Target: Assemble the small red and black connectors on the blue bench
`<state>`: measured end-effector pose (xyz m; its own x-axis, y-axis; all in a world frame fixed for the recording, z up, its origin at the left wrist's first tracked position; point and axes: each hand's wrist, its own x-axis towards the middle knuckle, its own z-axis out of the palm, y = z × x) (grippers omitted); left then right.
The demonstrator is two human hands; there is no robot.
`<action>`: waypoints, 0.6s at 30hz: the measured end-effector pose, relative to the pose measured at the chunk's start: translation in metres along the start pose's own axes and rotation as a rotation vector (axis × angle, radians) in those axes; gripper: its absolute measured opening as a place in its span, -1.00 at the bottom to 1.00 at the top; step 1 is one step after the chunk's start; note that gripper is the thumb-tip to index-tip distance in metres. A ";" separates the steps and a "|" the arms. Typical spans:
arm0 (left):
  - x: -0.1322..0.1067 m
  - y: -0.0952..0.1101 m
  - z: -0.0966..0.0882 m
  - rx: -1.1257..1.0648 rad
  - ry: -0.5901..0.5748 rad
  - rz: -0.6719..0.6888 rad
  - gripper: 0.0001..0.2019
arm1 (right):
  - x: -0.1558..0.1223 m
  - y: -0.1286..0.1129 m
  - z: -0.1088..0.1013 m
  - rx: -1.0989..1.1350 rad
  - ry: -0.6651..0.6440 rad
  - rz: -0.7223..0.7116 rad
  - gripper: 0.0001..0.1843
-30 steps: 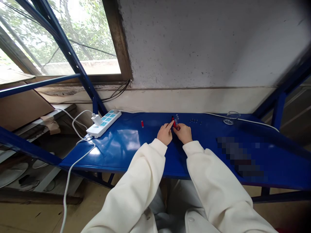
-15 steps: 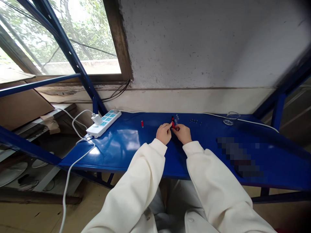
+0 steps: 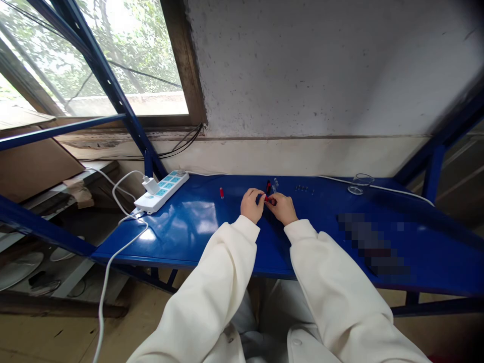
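Note:
Both my hands meet over the middle of the blue table (image 3: 204,239). Between their fingertips is a small red piece (image 3: 266,198), too small to name. My left hand (image 3: 251,205) pinches it from the left, and my right hand (image 3: 283,207) grips it from the right with curled fingers. Just behind them stands a dark red-and-black piece (image 3: 268,187), beside a cluster of small clear pieces (image 3: 275,185). A red cylinder with a pale end (image 3: 222,193) stands to the left of my hands.
A white power strip (image 3: 162,191) with a plug and cable lies at the left. Several tiny dark parts (image 3: 303,188) lie right of my hands. Farther right are a clear glass dish (image 3: 355,190) and a blurred-out dark object (image 3: 372,247). Blue frame posts rise at both sides.
The red piece has tipped from upright to lying lower between my fingers. My hands have shifted slightly left, showing more of the dark piece behind them.

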<state>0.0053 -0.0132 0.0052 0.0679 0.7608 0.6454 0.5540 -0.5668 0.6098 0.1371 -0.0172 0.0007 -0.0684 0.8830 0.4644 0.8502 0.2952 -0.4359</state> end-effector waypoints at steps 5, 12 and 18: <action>0.004 0.006 -0.004 0.151 -0.128 -0.092 -0.88 | 0.000 0.002 0.002 -0.072 -0.015 -0.004 -0.82; 0.027 0.020 -0.025 0.382 -0.335 0.057 -0.87 | 0.001 0.002 0.005 0.006 -0.013 -0.001 -0.82; 0.078 0.016 -0.066 0.455 -0.423 0.172 -0.89 | 0.001 -0.002 0.004 0.133 0.007 -0.026 -0.76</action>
<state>-0.0349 0.0160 0.0955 0.4567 0.7825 0.4232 0.7964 -0.5716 0.1975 0.1335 -0.0153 -0.0013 -0.0852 0.8719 0.4821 0.7715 0.3639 -0.5219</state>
